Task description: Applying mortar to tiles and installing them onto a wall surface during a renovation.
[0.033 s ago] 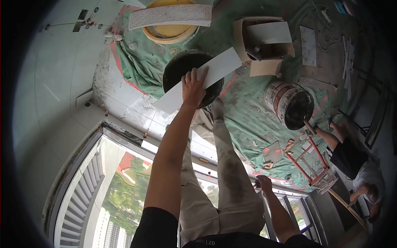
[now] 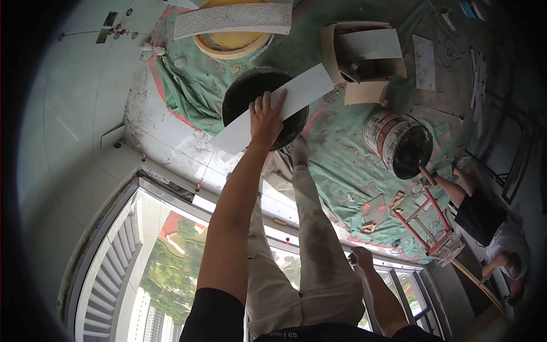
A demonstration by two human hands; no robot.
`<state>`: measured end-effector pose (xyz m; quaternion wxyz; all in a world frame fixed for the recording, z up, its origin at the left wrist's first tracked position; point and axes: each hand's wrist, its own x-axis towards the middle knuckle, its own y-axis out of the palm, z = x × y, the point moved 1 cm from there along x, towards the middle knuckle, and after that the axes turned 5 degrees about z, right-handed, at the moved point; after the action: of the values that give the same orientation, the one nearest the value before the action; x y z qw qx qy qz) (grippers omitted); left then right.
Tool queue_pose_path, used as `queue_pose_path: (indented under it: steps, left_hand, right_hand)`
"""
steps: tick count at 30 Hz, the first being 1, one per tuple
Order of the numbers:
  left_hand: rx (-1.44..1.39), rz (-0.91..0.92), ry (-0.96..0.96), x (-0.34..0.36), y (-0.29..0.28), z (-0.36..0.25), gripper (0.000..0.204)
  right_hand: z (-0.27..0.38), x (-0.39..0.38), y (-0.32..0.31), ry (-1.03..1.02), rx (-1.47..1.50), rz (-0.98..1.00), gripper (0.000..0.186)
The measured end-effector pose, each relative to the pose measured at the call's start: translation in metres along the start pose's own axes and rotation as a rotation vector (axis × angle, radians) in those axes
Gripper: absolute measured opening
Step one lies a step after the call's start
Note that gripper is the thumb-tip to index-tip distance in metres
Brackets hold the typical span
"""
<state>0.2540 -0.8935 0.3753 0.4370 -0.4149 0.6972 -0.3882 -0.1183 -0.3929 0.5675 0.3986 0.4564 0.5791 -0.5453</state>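
My left hand (image 2: 268, 117) is closed on a long white tile strip (image 2: 307, 85) lying diagonally across the top of a black bucket (image 2: 239, 91), fingertips on its upper face and thumb extended along it. My right hand (image 2: 362, 259) is low beside my right thigh, its fingers curled round something small and dark that I cannot make out. My legs stand just below the bucket.
Around me are green sheeting (image 2: 325, 182), a yellow-topped tub (image 2: 228, 48) bearing a board, a cardboard box (image 2: 364, 91), a white bucket (image 2: 382, 131) and a red-framed stand (image 2: 436, 211). Another person (image 2: 478, 216) bends at the right. Windows (image 2: 165, 262) line the lower edge.
My right hand has shifted very slightly down and to the left. The view has moved very slightly; the strip and my left hand look the same.
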Motion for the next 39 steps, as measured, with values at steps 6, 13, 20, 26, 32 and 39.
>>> queue_pose_path:
  steps: [6, 13, 20, 26, 32, 39]
  left_hand:
    - [-0.088, -0.174, 0.132, -0.011, 0.004, 0.026, 0.097]
    - [-0.407, -0.319, -0.019, -0.156, -0.026, 0.090, 0.026]
    - [-0.694, 0.439, -0.493, -0.431, 0.047, 0.243, 0.034]
    - [-0.762, 0.605, -1.026, -0.614, 0.007, 0.272, 0.024]
    - [-0.774, 0.565, -1.023, -0.608, -0.026, 0.166, 0.023]
    - [-0.626, 0.378, -0.203, -0.279, -0.001, -0.104, 0.018]
  right_hand:
    - [-0.033, -0.012, 0.057, -0.380, -0.753, 0.035, 0.032]
    - [0.028, -0.045, 0.102, -0.374, -0.367, 0.024, 0.040]
    - [-0.024, -0.096, 0.097, -0.312, -0.311, 0.018, 0.035]
    - [-0.041, -0.079, 0.014, -0.531, -0.663, -0.199, 0.037]
    - [0.119, 0.051, -0.151, -0.569, -0.826, -0.443, 0.030]
    - [0.273, 0.165, -0.324, -0.687, -1.014, -0.861, 0.031]
